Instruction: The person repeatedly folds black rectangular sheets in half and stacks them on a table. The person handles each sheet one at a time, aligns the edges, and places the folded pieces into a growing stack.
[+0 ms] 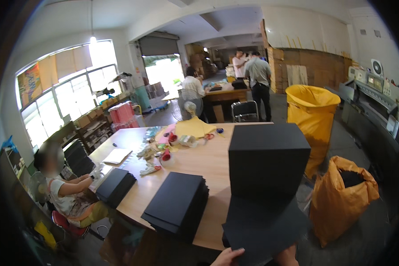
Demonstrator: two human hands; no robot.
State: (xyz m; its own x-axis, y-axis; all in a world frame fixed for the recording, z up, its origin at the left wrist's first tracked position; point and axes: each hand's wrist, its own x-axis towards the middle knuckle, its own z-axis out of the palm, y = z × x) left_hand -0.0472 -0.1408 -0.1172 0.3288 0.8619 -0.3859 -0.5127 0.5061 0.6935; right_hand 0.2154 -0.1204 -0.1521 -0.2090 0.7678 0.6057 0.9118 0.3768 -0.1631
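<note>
- Black sheet stack (264, 228) sat at 6 o'clock of the frame, at the near edge of the wooden surface (208, 164), overhanging toward the person.
- Left hand (227, 257) gripped the stack's near edge at approx. 6 o'clock, thumb on top of the card; only fingers and thumb in view.
- Right hand (286, 256) was just beside it at 5 o'clock, mostly hidden under the stack and cut by the frame edge; can't tell if open or closed, but it touched the card.
- Tall black block of sheets (268, 159) stood directly behind the held stack, at 12 o'clock from it, touching or nearly so.
- Second black pile (177, 206) lay at 9 o'clock of the held stack, near but apart.
- Third, smaller black pile (115, 186) lay further at 9–10 o'clock, in front of a seated co-worker (64, 195) whose gloved hand (96, 174) rested near it.
- Yellow cloth (194, 127), tape rolls etc. lay at the far end of the surface, 11 o'clock.
- Orange sack (341, 204) stood on the floor at 3 o'clock; yellow-lined bin (312, 117) behind it at 1–2 o'clock.
- Other people stood well apart at 12 o'clock.
</note>
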